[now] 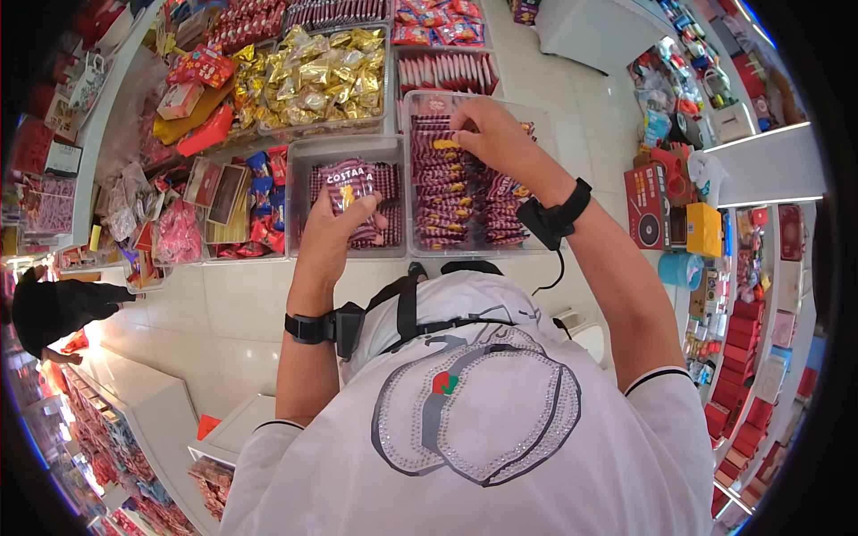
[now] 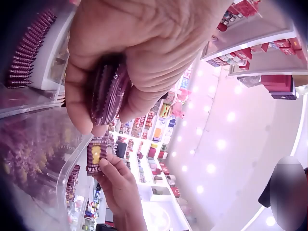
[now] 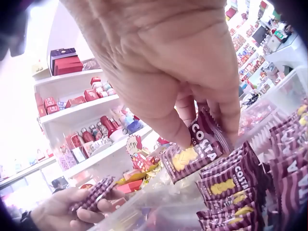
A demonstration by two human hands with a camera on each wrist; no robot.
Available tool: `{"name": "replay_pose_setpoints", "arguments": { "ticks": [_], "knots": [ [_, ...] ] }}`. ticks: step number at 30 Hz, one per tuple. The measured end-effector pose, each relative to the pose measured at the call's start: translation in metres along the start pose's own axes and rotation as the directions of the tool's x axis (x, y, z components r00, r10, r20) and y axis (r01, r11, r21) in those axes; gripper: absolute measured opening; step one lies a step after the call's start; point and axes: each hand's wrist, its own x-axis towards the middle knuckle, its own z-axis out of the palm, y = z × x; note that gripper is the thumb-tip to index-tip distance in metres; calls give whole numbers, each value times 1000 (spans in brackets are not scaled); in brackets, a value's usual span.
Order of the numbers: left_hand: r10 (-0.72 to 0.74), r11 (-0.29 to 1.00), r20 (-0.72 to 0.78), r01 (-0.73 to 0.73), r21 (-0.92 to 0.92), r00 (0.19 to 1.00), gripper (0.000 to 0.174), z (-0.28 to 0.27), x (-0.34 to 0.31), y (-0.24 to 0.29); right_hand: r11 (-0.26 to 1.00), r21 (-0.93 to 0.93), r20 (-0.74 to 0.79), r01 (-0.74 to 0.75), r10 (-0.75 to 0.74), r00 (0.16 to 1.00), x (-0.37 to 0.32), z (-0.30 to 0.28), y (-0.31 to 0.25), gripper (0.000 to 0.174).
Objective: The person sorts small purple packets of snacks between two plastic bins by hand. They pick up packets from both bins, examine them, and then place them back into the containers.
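Note:
My left hand point(image 1: 323, 234) grips a few purple striped COSTA coffee packets point(image 1: 347, 181) over the smaller transparent bin point(image 1: 299, 183). Seen from the left wrist, those packets are pressed together on edge between thumb and fingers. Over the far end of the larger transparent bin point(image 1: 408, 170), my right hand point(image 1: 500, 136) pinches a single COSTA packet point(image 3: 179, 162) by its upper end. That packet hangs tilted just above a row of upright packets point(image 3: 226, 185) in the right wrist view. Two packed rows of the same packets point(image 1: 442, 192) stand in the larger bin.
Beyond the smaller bin is a bin of gold-wrapped sweets point(image 1: 331, 76). Red packets point(image 1: 438, 22) fill bins at the back. Mixed bags and boxes point(image 1: 214, 192) lie to the left. Stocked shelves point(image 1: 742, 348) line the right, and another person in black point(image 1: 63, 308) is at the left.

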Motion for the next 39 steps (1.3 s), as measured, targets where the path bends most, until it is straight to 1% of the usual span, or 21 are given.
{"name": "replay_pose_setpoints", "arguments": {
  "ticks": [1,3,4,7,10,13,16,19,22,25,28,31,39],
  "knots": [
    [2,1000,-9,-2,-10,1000,34,2,-1,1,999,-47,-16,10,-11,1000,1,6,3,11],
    [5,999,-30,-6,-32,1000,29,5,-4,3,998,-53,-50,34,-36,998,2,14,8,11],
    [3,1000,-30,-3,-20,1000,30,2,-4,1,997,-56,-67,46,-49,997,3,17,11,11],
    [-3,1000,-35,3,8,999,33,-7,-3,-4,988,-148,-23,34,-38,999,4,22,22,11],
    [-4,1000,-39,5,20,999,32,-9,-5,-4,985,-162,-13,51,-54,998,5,26,29,11],
    [-2,1000,-30,2,24,1000,32,-10,-3,-7,989,-130,-4,68,-69,998,6,31,30,12],
    [-9,1000,-39,10,29,999,31,-9,-2,-7,985,-173,25,-4,8,1000,6,34,27,12],
    [-21,999,-43,23,36,999,30,-9,-1,-8,974,-224,-21,35,-41,999,2,40,27,14],
    [-27,999,-31,29,37,999,30,-10,1,-9,950,-313,-28,1,-10,1000,1,41,22,16],
    [-30,999,-24,31,32,999,31,-10,1,-9,932,-361,-32,28,-43,999,0,39,20,23],
    [-37,999,-21,37,33,999,31,-9,1,-9,904,-420,-87,85,-134,987,1,42,22,37],
    [-43,999,-24,44,31,999,32,-9,2,-9,894,-437,-115,96,-161,980,2,45,25,18],
    [-47,998,-13,48,28,999,32,-10,2,-10,899,-432,-110,76,-137,984,2,41,17,26]
  ]
}}
